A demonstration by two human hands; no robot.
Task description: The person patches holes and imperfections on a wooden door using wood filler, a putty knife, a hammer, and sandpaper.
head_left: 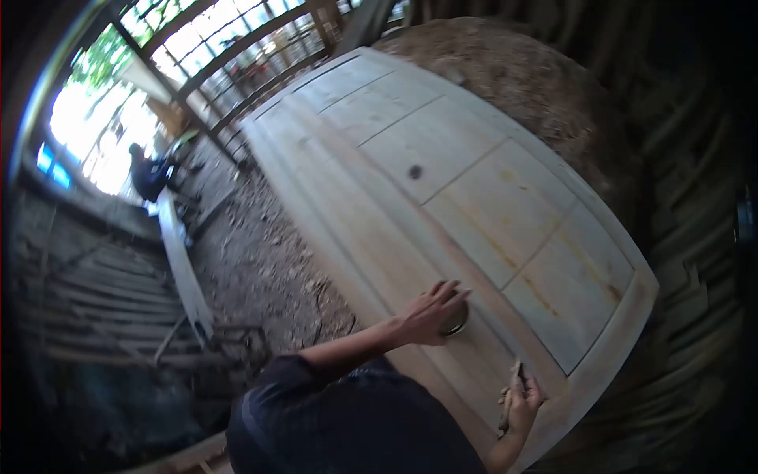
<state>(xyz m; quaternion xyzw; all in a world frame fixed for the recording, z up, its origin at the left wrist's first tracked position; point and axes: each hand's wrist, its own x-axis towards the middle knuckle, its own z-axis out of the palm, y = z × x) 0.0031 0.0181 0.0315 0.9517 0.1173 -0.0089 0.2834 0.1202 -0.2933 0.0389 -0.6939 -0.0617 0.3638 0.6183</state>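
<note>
My left hand [426, 317] curves its fingers around a small round tin [455, 321] that sits on a large wooden door [339, 197]. Lower right, my right hand [523, 401] is closed around a slim hand tool [503, 423], its pale tip pointing up past the fingers; its exact kind I cannot tell. The tool is close over the door's edge board. Yellow-brown streaks mark the door's panels on the right, and a dark round spot [414, 171] shows farther up.
Heaped shavings or soil [505, 71] lie beyond the door. Left of it is littered ground [260, 245], with a long plank [180, 253] and a person [150, 174] sitting near its far end. A wooden lattice fence [237, 55] stands at the back.
</note>
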